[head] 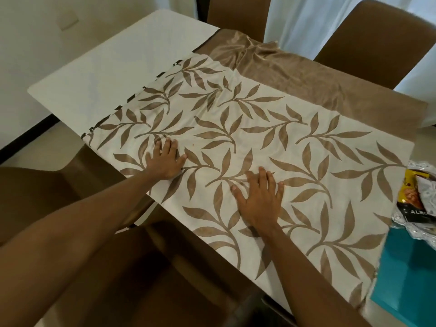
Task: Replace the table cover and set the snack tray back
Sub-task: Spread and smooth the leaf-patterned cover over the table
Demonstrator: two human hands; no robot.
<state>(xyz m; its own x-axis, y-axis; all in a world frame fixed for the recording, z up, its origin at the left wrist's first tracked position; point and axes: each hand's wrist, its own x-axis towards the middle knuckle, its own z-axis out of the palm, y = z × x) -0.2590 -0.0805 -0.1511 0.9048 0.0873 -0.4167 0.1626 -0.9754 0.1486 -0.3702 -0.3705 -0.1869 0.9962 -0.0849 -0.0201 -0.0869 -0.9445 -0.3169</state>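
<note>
A cream table cover (295, 147) printed with brown leaves and edged by a plain brown band lies spread over the white table (113, 67). My left hand (165, 159) presses flat on the cover near its left side, fingers straight. My right hand (262, 197) lies flat on the cover nearer the front edge, fingers spread. The snack tray (424, 234), a clear ornate dish holding snack packets, shows partly at the right edge of the frame, resting on a teal surface (405, 274).
Brown chairs stand round the table: two at the back (238, 10) (377, 34), one at the left (30, 192) and one close in front (141, 279). The table's far left part is bare white. The brown band is wrinkled at the back.
</note>
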